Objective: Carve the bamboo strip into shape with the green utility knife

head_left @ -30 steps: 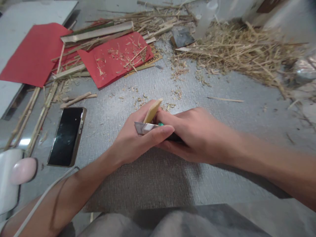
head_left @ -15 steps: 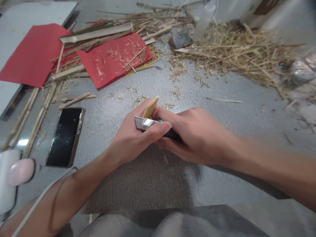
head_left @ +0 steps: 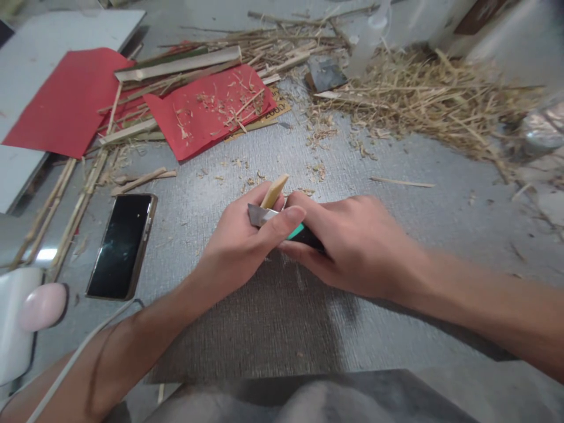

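Below the near edge of the table point(head_left: 247, 329) lay grey cloth point(head_left: 317, 405). The table's top was grey and finely ribbed, glossy in patches, with a dark shadow spread toward the near edge. Above its middle, the left hand point(head_left: 238, 241) was curled closed about a pale wooden piece point(head_left: 274, 192), whose pointed end stuck out at a slant. Its thumb lay across the knife point(head_left: 306, 236), whose black-and-green handle the right hand point(head_left: 365, 244) gripped firmly; the blade crossed just below the wood.

Toward the left edge lay a pink rounded object point(head_left: 43, 306), a white object point(head_left: 15, 329) and a dark-screened phone point(head_left: 121, 247). Crumbs of shavings were scattered past the hands. Farther off, shavings speckled one red sheet point(head_left: 211, 108), beside long strips; a pale board point(head_left: 92, 29) filled the far left corner, a straw-like heap point(head_left: 440, 103) the far right.
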